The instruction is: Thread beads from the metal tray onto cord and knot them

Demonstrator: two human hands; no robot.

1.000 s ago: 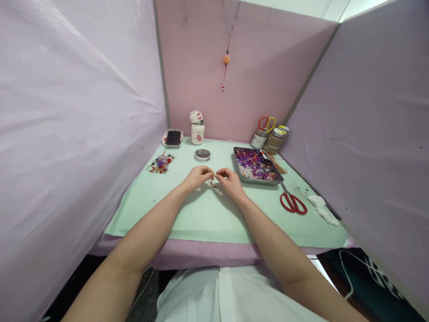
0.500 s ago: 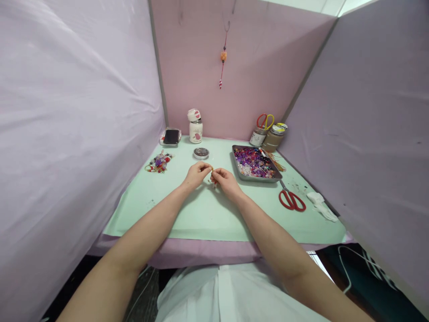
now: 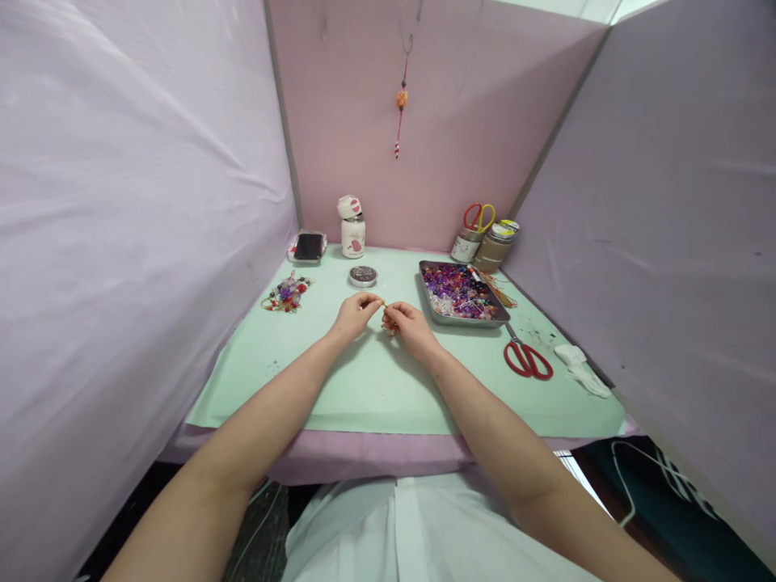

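My left hand [image 3: 355, 314] and my right hand [image 3: 411, 325] meet over the middle of the pale green mat [image 3: 376, 388]. Both are closed in a pinch, fingertips nearly touching. Between them is a small beaded piece [image 3: 388, 326] with red and orange bits on a thin thread; its details are too small to make out. A metal tray of purple, red and clear beads [image 3: 461, 295] lies just right of my right hand.
Red scissors [image 3: 526, 359] lie right of the tray, white scraps [image 3: 580, 369] beyond them. At the back stand a white bottle [image 3: 352, 229], a phone [image 3: 309, 246], a small round tin [image 3: 362, 276], and two jars [image 3: 485, 242]. Finished bead pieces [image 3: 287, 293] lie left. A charm [image 3: 400, 101] hangs on the wall.
My hands have drawn closer together, the right fingertips moving toward the left. The view has shifted slightly, so everything sits a little higher and further left.
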